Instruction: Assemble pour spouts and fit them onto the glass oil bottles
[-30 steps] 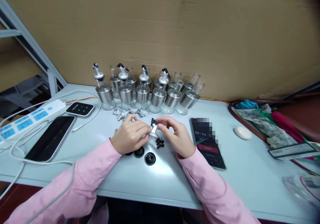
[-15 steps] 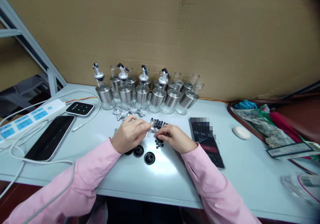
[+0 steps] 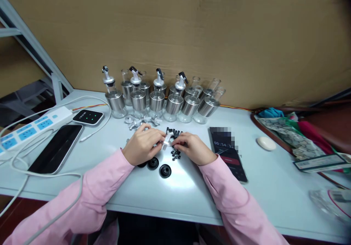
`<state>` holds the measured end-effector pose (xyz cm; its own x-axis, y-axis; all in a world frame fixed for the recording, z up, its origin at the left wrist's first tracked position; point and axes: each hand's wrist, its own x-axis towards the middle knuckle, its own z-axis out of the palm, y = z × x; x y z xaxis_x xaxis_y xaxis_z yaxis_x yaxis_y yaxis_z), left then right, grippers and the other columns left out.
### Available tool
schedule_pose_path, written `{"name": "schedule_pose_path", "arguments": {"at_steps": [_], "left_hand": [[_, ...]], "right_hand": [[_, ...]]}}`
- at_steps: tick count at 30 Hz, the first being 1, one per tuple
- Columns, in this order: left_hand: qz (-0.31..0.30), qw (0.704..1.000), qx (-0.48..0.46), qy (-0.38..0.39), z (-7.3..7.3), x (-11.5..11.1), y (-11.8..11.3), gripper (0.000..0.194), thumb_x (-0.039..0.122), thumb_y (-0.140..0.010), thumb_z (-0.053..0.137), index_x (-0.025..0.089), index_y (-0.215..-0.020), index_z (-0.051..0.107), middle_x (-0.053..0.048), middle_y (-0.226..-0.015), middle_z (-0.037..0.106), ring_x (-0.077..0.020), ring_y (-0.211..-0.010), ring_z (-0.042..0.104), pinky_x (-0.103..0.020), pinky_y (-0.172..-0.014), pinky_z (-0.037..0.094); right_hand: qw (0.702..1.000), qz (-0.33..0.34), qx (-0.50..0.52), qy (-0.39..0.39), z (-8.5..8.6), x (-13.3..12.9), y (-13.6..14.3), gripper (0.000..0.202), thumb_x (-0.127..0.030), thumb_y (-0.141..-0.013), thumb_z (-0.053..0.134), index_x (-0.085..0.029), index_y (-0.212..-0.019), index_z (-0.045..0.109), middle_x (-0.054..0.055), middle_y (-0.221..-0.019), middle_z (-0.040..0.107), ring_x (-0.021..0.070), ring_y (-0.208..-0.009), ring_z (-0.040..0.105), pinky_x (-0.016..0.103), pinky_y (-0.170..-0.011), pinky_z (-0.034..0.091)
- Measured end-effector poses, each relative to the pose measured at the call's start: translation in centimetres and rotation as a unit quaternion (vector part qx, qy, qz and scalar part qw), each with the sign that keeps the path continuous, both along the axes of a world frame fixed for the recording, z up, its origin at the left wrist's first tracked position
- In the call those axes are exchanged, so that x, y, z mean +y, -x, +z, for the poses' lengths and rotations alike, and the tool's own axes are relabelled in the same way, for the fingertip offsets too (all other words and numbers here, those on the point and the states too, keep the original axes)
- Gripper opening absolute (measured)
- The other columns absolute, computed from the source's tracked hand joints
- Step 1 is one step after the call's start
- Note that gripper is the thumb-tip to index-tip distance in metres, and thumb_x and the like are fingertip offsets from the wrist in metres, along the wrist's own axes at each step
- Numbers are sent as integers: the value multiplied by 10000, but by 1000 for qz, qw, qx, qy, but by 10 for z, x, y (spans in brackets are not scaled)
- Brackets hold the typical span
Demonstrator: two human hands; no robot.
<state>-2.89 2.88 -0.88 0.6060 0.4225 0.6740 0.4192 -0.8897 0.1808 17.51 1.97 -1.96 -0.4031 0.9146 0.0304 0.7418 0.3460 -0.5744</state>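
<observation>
Between my two hands is a silver pourer spout (image 3: 168, 138), held above the table with its narrow end up. The fingers of my left hand (image 3: 144, 144) pinch it from the left. My right hand (image 3: 196, 149) has its thumb and fingers closed at the spout's right edge; any small part inside that pinch is hidden. Just behind lie several black flip levers (image 3: 177, 132), and below the right fingers a cluster of tiny black pieces (image 3: 176, 155). Round black stoppers (image 3: 165, 171) rest in front of my left hand, one partly covered by it. More silver spouts (image 3: 142, 121) are heaped beyond that hand.
Glass bottles with steel sleeves (image 3: 157, 102) stand in rows at the back, several topped with pourers. On the left are a power strip (image 3: 59, 115), a small device (image 3: 88, 117), a phone (image 3: 56, 148) and cables. Rightward lie a timer phone (image 3: 229, 155) and a white oval object (image 3: 266, 143).
The spout between my hands has turned more upright and shows more clearly. My hands have barely moved, and the whole view has shifted slightly.
</observation>
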Motion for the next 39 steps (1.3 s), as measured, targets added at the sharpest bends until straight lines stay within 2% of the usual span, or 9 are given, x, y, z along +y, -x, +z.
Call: {"name": "schedule_pose_path", "arguments": {"at_steps": [3,5,8,11,19,24,30,36,39], "left_hand": [[2,1000,8,-3,0,-1,0,84,93,-813,465,168,-792,496,-31,-818,688,-143,-713,626,-325,-747,385],[4,1000,6,-3,0,-1,1,78,97,-817,467,165,-793,494,-29,-806,687,-143,-697,619,-322,-739,384],[1,1000,5,-1,0,-1,1,75,96,-822,464,164,-803,492,-25,-801,685,-137,-678,608,-321,-739,379],[-4,1000,9,-12,0,-1,0,83,95,-835,454,165,-819,496,-24,-812,682,-134,-684,599,-319,-739,369],[28,998,23,-59,4,-1,0,148,70,-856,420,168,-841,530,-12,-805,679,-125,-665,553,-307,-712,348],[14,997,23,-66,3,0,1,183,34,-847,406,165,-856,534,-17,-809,680,-125,-669,548,-306,-714,352],[3,997,1,-79,3,0,0,162,47,-856,413,167,-887,517,-22,-820,689,-127,-667,561,-312,-718,356],[9,998,-8,-56,3,-1,0,129,83,-850,446,188,-893,508,-11,-817,689,-129,-672,580,-314,-725,352],[14,1000,-9,-10,4,-1,3,246,69,-761,463,178,-979,492,-50,-934,665,-171,-803,594,-340,-766,354]], "right_hand": [[998,-26,44,-37,3,-1,2,126,-106,-767,573,-175,-776,678,54,-778,625,177,-747,552,305,-696,413],[989,-62,119,-56,6,-2,3,109,-155,-796,545,-166,-800,654,60,-792,630,174,-745,559,307,-695,419],[953,-108,281,-17,10,-5,7,124,-251,-808,539,-165,-841,622,45,-766,642,160,-710,579,299,-680,436],[914,-106,389,39,13,-7,11,168,-311,-787,564,-170,-848,633,18,-715,629,137,-663,571,275,-644,438],[859,-86,492,110,11,-8,15,211,-379,-761,619,-190,-854,637,-20,-636,589,98,-577,506,257,-601,402],[840,-76,520,139,7,-6,14,237,-391,-725,662,-191,-849,638,-19,-634,595,97,-577,506,252,-586,390],[790,-68,576,201,9,-7,17,267,-399,-672,709,-193,-835,660,-35,-621,548,77,-547,477,232,-543,357],[745,-42,596,295,14,-11,23,301,-418,-704,662,-162,-861,668,0,-654,551,105,-622,498,245,-569,383],[736,-37,602,308,13,-12,23,295,-414,-680,685,-165,-838,662,-6,-657,528,104,-628,485,237,-562,386]]}}
